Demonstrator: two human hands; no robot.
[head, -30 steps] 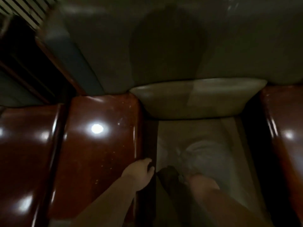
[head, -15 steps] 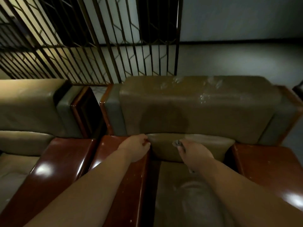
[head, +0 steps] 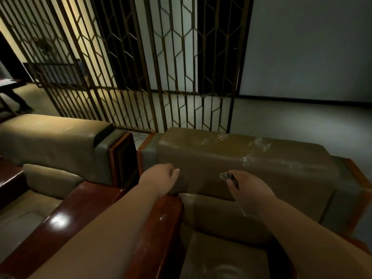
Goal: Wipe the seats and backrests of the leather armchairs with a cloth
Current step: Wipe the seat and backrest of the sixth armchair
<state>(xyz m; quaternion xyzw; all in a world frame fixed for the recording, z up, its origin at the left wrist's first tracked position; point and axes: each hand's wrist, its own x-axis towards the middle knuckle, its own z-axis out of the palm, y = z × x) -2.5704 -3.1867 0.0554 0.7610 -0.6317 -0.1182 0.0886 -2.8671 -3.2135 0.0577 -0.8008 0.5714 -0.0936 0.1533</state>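
Rising from the seat cushion it faced a second ago, the view now takes in the whole backrest of the near armchair, and both hands have climbed with it: the work has passed from seat to backrest. Faint pale smears show near the backrest's top edge, though whether damp or glare I cannot tell; by my reading most of this face is yet to be wiped. A second armchair stands just beside it on the left, parted by glossy wooden armrests, and it seems to wait its turn. Behind both, a metal lattice screen and bare floor lie well apart from the work. Nothing blocks the backrest itself; only the dim light makes missed patches hard to judge. The left hand lies against the backrest's lower left, fingers loosely curled, its grip holding nothing I can see. The right hand hovers at mid-backrest, its grip closed round the small dark cloth, a wad of which pokes out above the fingers.
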